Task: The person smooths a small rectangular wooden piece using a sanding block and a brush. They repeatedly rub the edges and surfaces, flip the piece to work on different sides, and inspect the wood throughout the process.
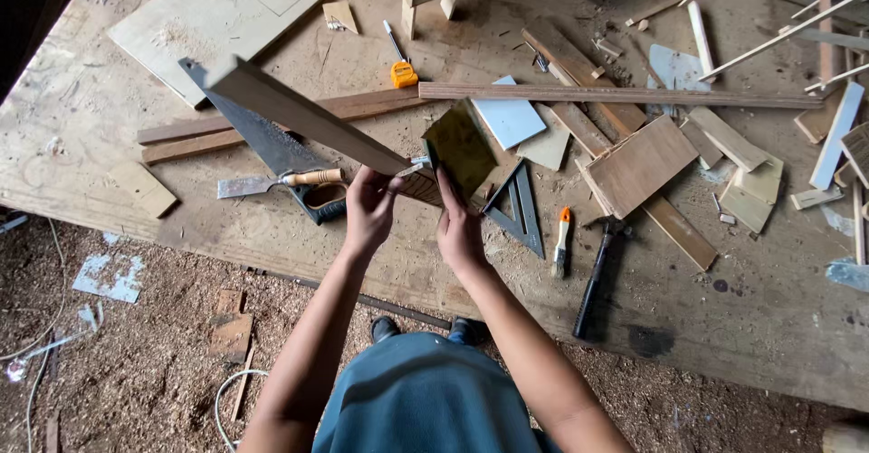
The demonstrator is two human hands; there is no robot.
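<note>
Both hands are gripping — the left hand (pixel 369 207) closing on a long wooden strip (pixel 303 116), the right hand (pixel 459 227) pressing sandpaper (pixel 460 148) against it — above the tabletop (pixel 109 136).

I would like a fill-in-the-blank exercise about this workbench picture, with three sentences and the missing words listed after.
1. The left hand grips the end of a long wooden ____ that slants up to the left.
2. The right hand holds a dark sheet of sandpaper against that wood, above the metal ____ square lying on the bench.
3. The hammer with the black handle lies to the ____ of the right hand.

Missing words: board; triangular; right
</note>
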